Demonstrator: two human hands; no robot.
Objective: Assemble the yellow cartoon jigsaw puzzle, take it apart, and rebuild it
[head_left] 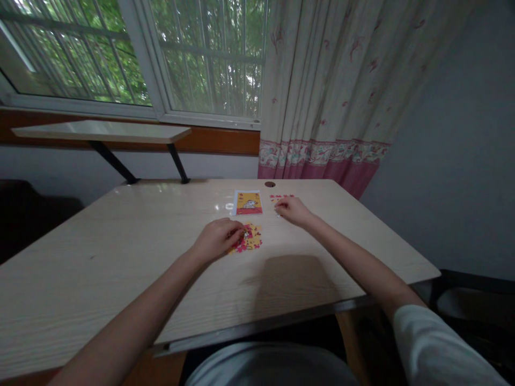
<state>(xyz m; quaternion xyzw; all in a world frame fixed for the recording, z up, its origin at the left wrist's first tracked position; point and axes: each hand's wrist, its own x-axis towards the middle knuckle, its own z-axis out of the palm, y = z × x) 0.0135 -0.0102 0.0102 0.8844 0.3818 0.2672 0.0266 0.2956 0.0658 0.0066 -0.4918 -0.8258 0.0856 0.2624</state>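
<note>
A loose pile of small red, yellow and white jigsaw pieces (253, 238) lies on the table. My left hand (219, 237) rests at its left side, fingers curled and pinched over the pieces; what they hold, if anything, is hidden. Beyond the pile is a picture card (249, 202) with a white cartoon animal on yellow and red. To the right of the card, a short row of red jigsaw pieces (281, 196) lies along the table. My right hand (295, 210) is just in front of this row, its fingers pinched together, with a small pale jigsaw piece (278, 215) at the fingertips.
The pale wooden table (161, 273) has a round cable hole (270, 184) near its back edge. At the back left a raised shelf (104, 130) stands on black supports. Behind are a barred window (209, 59) and a long curtain (322, 96). Dark furniture (32, 214) stands at left.
</note>
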